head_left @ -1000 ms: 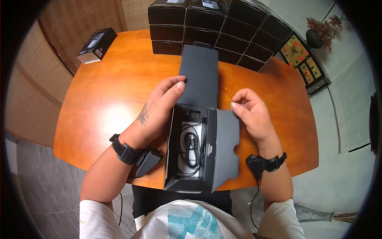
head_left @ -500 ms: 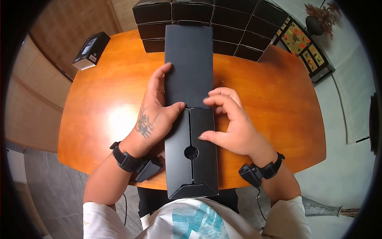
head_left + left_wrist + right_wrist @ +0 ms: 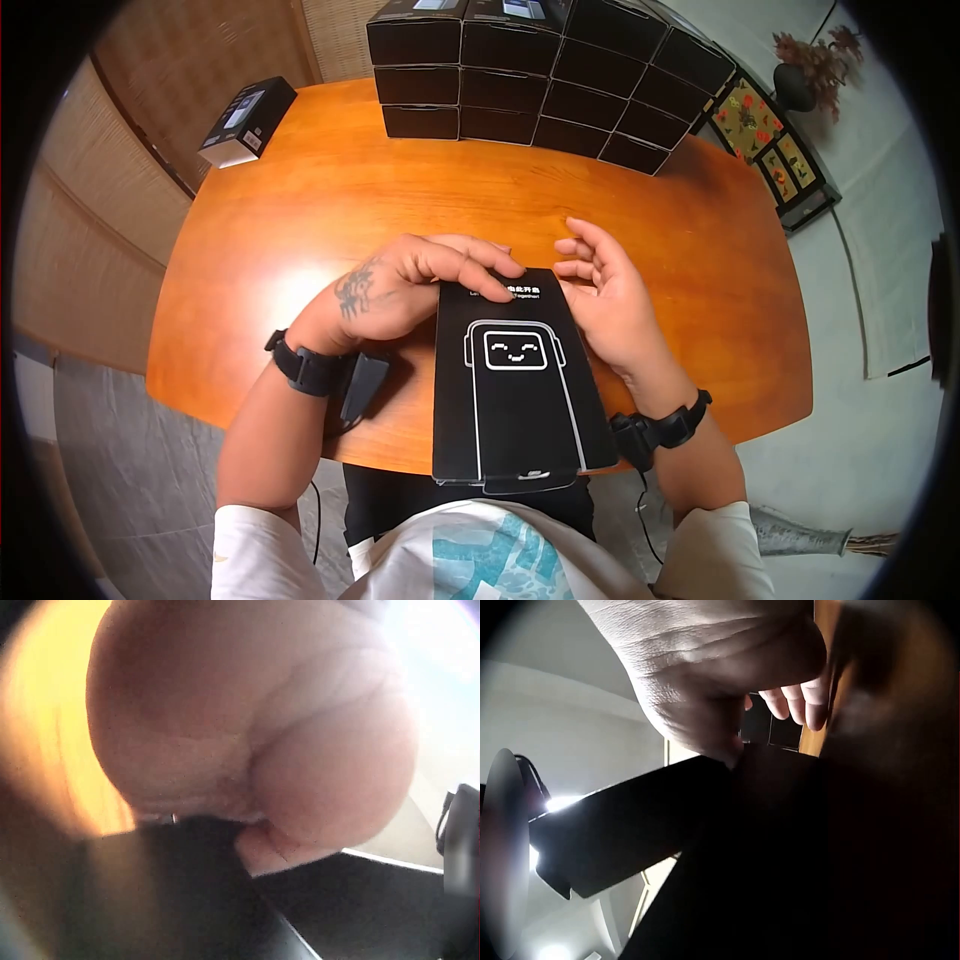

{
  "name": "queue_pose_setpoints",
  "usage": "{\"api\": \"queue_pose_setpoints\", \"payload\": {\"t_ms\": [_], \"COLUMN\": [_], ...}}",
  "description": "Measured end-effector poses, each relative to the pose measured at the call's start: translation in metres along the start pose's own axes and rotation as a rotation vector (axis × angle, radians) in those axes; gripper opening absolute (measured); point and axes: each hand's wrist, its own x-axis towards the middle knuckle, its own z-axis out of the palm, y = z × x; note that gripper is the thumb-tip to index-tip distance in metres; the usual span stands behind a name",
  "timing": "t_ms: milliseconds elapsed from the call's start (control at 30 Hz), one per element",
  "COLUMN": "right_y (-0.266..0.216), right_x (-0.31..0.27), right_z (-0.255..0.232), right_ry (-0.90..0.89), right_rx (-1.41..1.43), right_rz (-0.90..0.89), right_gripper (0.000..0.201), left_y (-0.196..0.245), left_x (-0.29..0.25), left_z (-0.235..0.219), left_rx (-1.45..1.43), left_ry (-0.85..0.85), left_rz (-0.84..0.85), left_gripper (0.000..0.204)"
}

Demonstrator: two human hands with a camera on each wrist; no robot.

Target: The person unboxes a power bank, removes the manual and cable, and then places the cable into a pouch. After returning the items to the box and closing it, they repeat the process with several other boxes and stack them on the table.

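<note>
A black box (image 3: 515, 420) stands at the table's near edge. Its top panel has a white line drawing of a smiling robot face and white lettering partly covered by fingers. My left hand (image 3: 415, 285) reaches over the far left corner of this panel, fingers bent on its printed face. In the left wrist view, a digit of that hand (image 3: 277, 855) shows at the edge of the dark panel; the rest of the grip is hidden. My right hand (image 3: 615, 310) is at the far right edge, fingers extended past the box, its thumb partly hidden. In the right wrist view a dark flap (image 3: 630, 832) sticks out below that hand.
Several black boxes (image 3: 505, 95) are stacked in rows at the back of the wooden table (image 3: 250, 230). Another black box (image 3: 250, 120) lies at the back left. A vase with dried flowers (image 3: 795, 88) and a patterned panel (image 3: 750, 120) stand beyond the right side.
The dark upright panel has come down toward me over the box, covering its inner flaps and showing the printed face. My left hand moved onto that panel; the right hand drew back to its right edge.
</note>
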Motion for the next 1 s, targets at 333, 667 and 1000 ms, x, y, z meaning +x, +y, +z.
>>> {"api": "queue_pose_setpoints", "payload": {"t_ms": [333,667,1000], "right_y": [-0.076,-0.059,-0.039], "right_x": [-0.043,-0.072,-0.054], "right_z": [-0.005,0.032,0.025], "right_ry": [-0.582,-0.617,-0.492], "right_rx": [-0.558,-0.784,-0.610], "right_rz": [-0.698,-0.752,-0.890], "right_gripper": [0.062,0.067,0.024], "left_y": [0.001,-0.013,-0.024], "left_x": [-0.006,-0.007,-0.006], "left_z": [-0.015,-0.021,-0.025], "left_rx": [0.067,0.069,-0.172], "left_ry": [-0.101,-0.064,0.181], "left_rz": [-0.118,-0.083,-0.130], "left_gripper": [0.054,0.049,0.034]}}
